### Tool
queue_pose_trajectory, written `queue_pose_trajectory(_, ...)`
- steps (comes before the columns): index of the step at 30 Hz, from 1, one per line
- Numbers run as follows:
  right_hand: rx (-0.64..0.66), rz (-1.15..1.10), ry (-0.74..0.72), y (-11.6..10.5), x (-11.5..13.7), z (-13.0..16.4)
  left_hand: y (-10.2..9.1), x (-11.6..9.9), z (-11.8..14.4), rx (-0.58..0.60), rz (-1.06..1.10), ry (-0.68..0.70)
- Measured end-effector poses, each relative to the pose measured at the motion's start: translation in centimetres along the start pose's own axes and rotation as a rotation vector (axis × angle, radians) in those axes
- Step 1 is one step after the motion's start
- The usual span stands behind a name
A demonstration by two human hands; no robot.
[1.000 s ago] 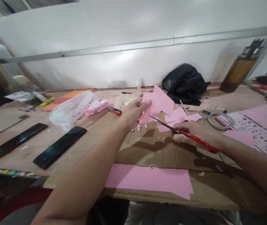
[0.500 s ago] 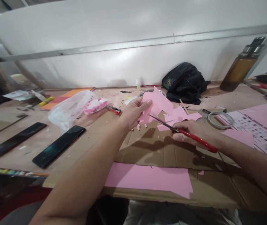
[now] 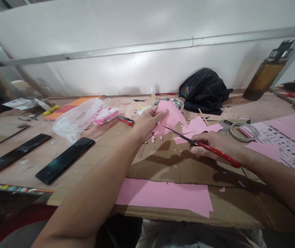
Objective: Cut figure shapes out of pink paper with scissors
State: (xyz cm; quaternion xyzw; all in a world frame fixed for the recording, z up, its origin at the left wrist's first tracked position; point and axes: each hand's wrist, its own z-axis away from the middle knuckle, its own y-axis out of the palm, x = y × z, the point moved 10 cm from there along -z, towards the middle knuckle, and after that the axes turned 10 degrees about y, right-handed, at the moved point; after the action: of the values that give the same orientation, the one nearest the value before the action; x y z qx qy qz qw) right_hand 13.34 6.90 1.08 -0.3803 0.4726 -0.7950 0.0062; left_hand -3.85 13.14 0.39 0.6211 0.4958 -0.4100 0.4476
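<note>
My left hand [image 3: 148,121] pinches a piece of pink paper [image 3: 170,119] and holds it up over the cardboard sheet [image 3: 178,165]. In my right hand [image 3: 218,146] are red-handled scissors [image 3: 201,146], their blades pointing left with the tips at the lower edge of the held paper. Pink offcuts [image 3: 197,127] lie just behind the blades, and small pink scraps [image 3: 154,139] sit under my left hand. A larger pink sheet [image 3: 165,196] rests near the table's front edge.
Two black phones [image 3: 64,160] [image 3: 18,152] lie at the left, beside a clear plastic bag [image 3: 81,117]. A black bag [image 3: 204,91], a metal bowl [image 3: 174,102] and a brown bottle [image 3: 266,74] stand at the back. A tape ring [image 3: 244,132] and printed sheet [image 3: 289,148] are at right.
The held pink paper has turned and folded in, so less of it shows and the metal bowl behind it has come into sight. The scissors stay at its lower edge.
</note>
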Motion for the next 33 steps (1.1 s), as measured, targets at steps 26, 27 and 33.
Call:
queue_pose_trajectory(26,-0.001,0.018,-0.024,0.0,0.1,0.3,0.9,-0.4,0.5,-0.018,0.007,-0.01)
queue_pose_trajectory(27,0.0,0.021,-0.021,0.1,0.1,0.3,0.9,-0.5,0.4,-0.016,0.017,-0.006)
queue_pose_trajectory(33,-0.008,-0.01,-0.039,0.0,0.3,0.3,1.1,-0.5,0.5,-0.015,0.052,-0.001)
